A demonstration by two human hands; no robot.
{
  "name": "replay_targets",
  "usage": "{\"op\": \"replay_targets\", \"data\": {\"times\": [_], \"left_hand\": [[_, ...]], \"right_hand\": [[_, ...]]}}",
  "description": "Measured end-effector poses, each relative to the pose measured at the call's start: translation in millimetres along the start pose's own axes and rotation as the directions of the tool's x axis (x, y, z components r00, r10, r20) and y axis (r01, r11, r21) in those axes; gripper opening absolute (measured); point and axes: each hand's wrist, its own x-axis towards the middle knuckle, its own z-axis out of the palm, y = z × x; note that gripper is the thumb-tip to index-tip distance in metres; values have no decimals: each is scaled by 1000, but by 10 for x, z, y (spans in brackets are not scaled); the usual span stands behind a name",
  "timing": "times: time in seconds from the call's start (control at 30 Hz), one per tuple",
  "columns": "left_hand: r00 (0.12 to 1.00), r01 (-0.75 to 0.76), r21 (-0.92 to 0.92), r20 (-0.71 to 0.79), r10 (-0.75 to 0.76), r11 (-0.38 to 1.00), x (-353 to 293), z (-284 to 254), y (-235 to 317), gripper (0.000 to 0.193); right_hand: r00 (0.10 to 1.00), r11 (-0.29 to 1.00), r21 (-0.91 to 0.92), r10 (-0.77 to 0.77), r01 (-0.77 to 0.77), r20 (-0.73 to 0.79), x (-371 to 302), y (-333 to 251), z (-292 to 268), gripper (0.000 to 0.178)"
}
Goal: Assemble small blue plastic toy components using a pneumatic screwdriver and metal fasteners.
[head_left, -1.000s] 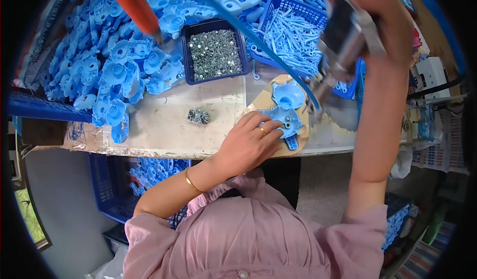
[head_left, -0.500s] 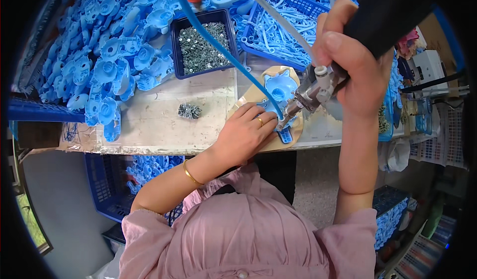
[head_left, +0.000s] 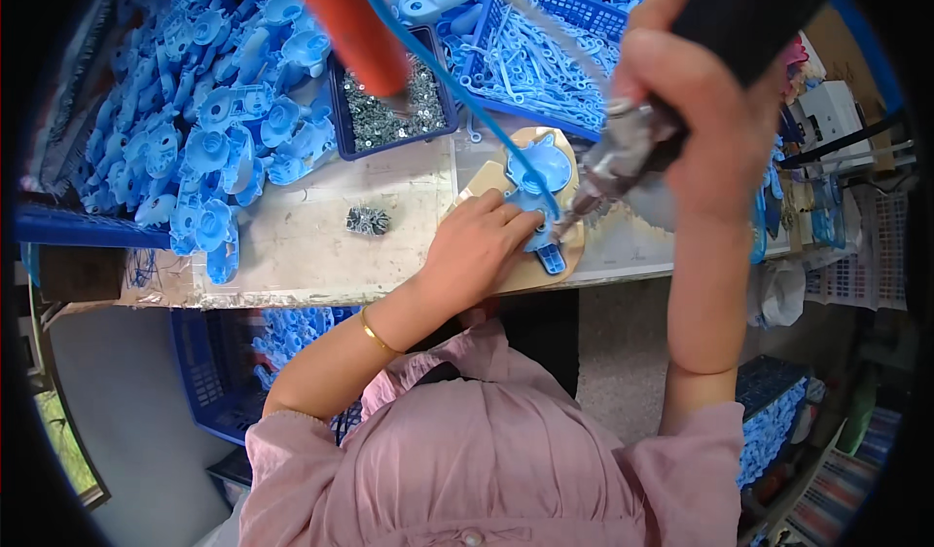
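Observation:
In my right hand (head_left: 681, 90) is a power screwdriver (head_left: 623, 148) with a black body and a metal nose, somewhat blurred. My fingers are wrapped round it. Its nose points down at a light-blue plastic shell part (head_left: 542, 164) with a round bowl, close beside my left fingertips; whether the tip touches is too blurred to tell. The shell lies on a beige backing board (head_left: 574, 255) at the table's front edge. My left hand (head_left: 477, 245) grips the near side of the shell and partly covers it. A blue hose (head_left: 467, 109) crosses in front of the shell.
Blue plastic parts (head_left: 209, 148) are heaped at the left. A dark tray (head_left: 345, 128) holds small metal screws, partly behind a hanging orange tool (head_left: 355, 31). A blue basket (head_left: 555, 124) holds thin blue pieces. A small screw pile (head_left: 368, 220) lies on the table (head_left: 292, 274).
The orange tool has swung down and right over the screw tray. The screwdriver's nose has shifted slightly up and right from my left fingers. My left hand stays on the shell.

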Motion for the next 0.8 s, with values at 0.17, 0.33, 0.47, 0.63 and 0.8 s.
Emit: {"op": "replay_targets", "data": {"times": [0.17,0.33,0.47,0.63,0.8], "left_hand": [[995,-89,57,47,86,994,173,128,-40,13],[998,-66,114,29,63,991,109,105,-68,7],[999,-6,37,-47,8,999,129,51,-24,9],[1000,-8,54,-25,10,998,87,119,-72,10],[997,78,89,16,-80,993,8,86,-88,10]], "right_hand": [[801,924,51,-355,379,482,154,-107,-640,35],[986,987,17,162,-162,-25,70,-383,125,49],[983,990,45,142,-137,-113,-36,-50,-1,47],[998,998,35,44,-43,-38,-151,67,119,38],[989,996,-86,27,-40,-145,-241,114,270,44]]}}
